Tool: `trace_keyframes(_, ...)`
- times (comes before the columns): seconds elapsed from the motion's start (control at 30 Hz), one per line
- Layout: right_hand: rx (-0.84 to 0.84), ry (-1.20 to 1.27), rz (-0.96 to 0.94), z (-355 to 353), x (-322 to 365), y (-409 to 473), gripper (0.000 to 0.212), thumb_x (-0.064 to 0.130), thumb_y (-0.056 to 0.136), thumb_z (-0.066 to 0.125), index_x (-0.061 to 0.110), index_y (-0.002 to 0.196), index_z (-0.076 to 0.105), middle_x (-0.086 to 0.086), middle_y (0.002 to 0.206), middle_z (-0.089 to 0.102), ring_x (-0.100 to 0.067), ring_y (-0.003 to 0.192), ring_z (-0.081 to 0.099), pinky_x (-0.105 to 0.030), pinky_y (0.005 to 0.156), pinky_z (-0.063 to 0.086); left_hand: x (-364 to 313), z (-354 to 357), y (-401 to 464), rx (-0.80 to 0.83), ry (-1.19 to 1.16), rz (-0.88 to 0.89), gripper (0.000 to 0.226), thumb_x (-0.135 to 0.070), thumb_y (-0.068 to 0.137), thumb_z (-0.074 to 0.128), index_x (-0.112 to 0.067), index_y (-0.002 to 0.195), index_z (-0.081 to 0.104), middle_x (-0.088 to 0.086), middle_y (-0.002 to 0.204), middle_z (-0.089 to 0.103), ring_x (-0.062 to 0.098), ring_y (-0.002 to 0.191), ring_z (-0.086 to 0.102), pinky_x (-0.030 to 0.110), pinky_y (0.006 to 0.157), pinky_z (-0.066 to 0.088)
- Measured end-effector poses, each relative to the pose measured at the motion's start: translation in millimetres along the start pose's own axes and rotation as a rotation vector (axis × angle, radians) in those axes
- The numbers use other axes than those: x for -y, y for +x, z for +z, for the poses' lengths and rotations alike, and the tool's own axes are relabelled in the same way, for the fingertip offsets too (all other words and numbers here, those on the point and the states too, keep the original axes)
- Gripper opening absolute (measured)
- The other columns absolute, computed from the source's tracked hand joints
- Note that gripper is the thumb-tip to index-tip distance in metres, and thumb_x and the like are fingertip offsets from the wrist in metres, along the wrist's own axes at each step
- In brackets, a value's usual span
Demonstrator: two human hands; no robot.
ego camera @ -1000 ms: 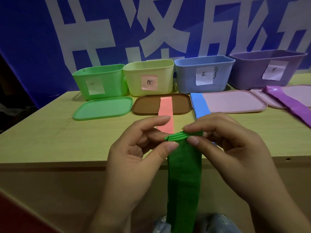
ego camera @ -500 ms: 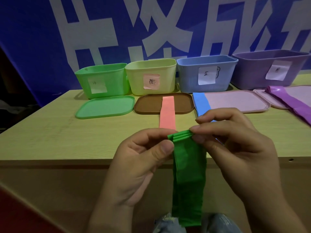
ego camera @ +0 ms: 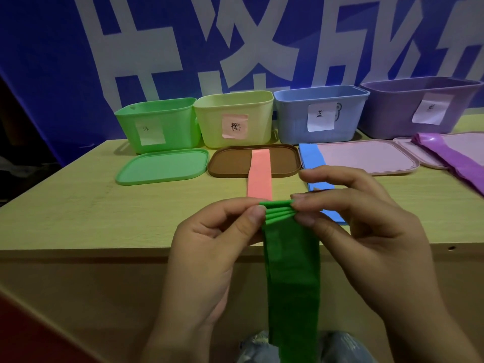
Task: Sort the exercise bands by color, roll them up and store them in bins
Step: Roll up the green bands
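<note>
both my hands, left hand (ego camera: 209, 247) and right hand (ego camera: 366, 231), pinch green band (ego camera: 290, 271) at rolled top edge, just above tabletop (ego camera: 78, 205) front; tail hangs free, keeping roll tight. green bin (ego camera: 157, 124) waits open behind.

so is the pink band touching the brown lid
Touching. The head view shows the pink band lying across the brown lid, its far end resting on the lid's surface and the rest running onto the table.

A pale wooden counter (ego camera: 78, 213) stands before a deep blue banner (ego camera: 52, 61) bearing big white characters; the light is dim.
</note>
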State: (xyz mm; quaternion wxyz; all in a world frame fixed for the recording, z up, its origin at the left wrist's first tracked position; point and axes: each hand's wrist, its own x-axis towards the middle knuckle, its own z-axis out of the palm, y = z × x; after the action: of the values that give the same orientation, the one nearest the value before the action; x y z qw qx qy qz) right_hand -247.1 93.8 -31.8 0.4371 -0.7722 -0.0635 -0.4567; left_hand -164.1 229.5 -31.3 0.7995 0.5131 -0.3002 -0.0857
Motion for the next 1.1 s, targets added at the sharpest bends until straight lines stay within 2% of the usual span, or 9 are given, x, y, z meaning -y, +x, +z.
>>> trace_keyframes(0.13,0.011,-0.001,-0.005,2.7,4.9,0.1,0.009,0.026,0.080,0.063,0.031,0.082,0.070,0.007,0.111,0.063,-0.010,0.109,0.060,-0.021,0.086,0.048,2.2,3.2,-3.3,-0.017,0.078,0.126,0.015,-0.024,0.065,0.069,-0.028,0.076,0.078,-0.003,0.077,0.075,0.008,0.075,0.070,0.018,0.066,0.054)
trace_keyframes(0.2,-0.002,-0.005,0.003,2.6,5.5,0.1,0.008,0.024,0.079,0.067,0.029,0.085,0.069,0.007,0.108,0.065,-0.010,0.106,0.061,-0.024,0.085,0.050,2.5,2.7,-4.4,-0.006,0.088,0.150,0.015,-0.023,0.067,0.070,-0.028,0.078,0.078,-0.004,0.078,0.075,0.009,0.076,0.070,0.017,0.067,0.054)
trace_keyframes(0.3,-0.028,0.045,0.031,1.9,5.3,0.5,0.012,0.014,0.077,0.069,0.024,0.083,0.069,0.006,0.102,0.068,-0.011,0.100,0.065,-0.025,0.082,0.052,3.4,0.2,-4.5,-0.004,0.102,0.164,0.017,-0.018,0.066,0.078,-0.028,0.080,0.078,-0.003,0.079,0.075,0.010,0.076,0.070,0.018,0.068,0.054)
trace_keyframes(0.4,-0.024,0.074,0.035,3.3,7.1,1.1,0.014,0.009,0.077,0.065,0.021,0.084,0.069,0.002,0.097,0.069,-0.010,0.095,0.066,-0.019,0.080,0.051,4.3,-1.4,-4.9,0.002,0.098,0.168,0.015,-0.024,0.070,0.069,-0.030,0.081,0.078,-0.004,0.080,0.075,0.010,0.078,0.070,0.019,0.069,0.054)
trace_keyframes(0.57,-0.020,0.055,0.038,3.9,9.2,1.6,0.015,0.007,0.076,0.065,0.019,0.084,0.069,0.002,0.093,0.069,-0.008,0.092,0.066,-0.016,0.079,0.051,5.0,-2.7,-4.7,0.026,0.106,0.168,0.019,-0.018,0.068,0.075,-0.030,0.082,0.078,-0.004,0.082,0.076,0.010,0.080,0.071,0.018,0.069,0.054)
trace_keyframes(0.73,-0.047,0.032,0.031,5.1,7.9,1.8,0.017,0.004,0.076,0.066,0.019,0.084,0.069,0.005,0.090,0.069,-0.007,0.090,0.065,-0.016,0.078,0.050,7.5,-4.8,-4.8,0.045,0.163,0.190,0.019,-0.023,0.075,0.067,-0.032,0.087,0.077,-0.005,0.087,0.076,0.012,0.082,0.071,0.019,0.071,0.054)
trace_keyframes(1.1,-0.057,-0.017,-0.008,2.8,7.1,0.8,0.012,0.005,0.076,0.067,0.015,0.082,0.071,0.004,0.090,0.069,-0.010,0.091,0.065,-0.021,0.078,0.051,10.3,-3.6,-5.9,0.046,0.224,0.253,0.024,-0.020,0.075,0.066,-0.037,0.088,0.076,-0.009,0.087,0.075,0.010,0.083,0.071,0.020,0.071,0.055)
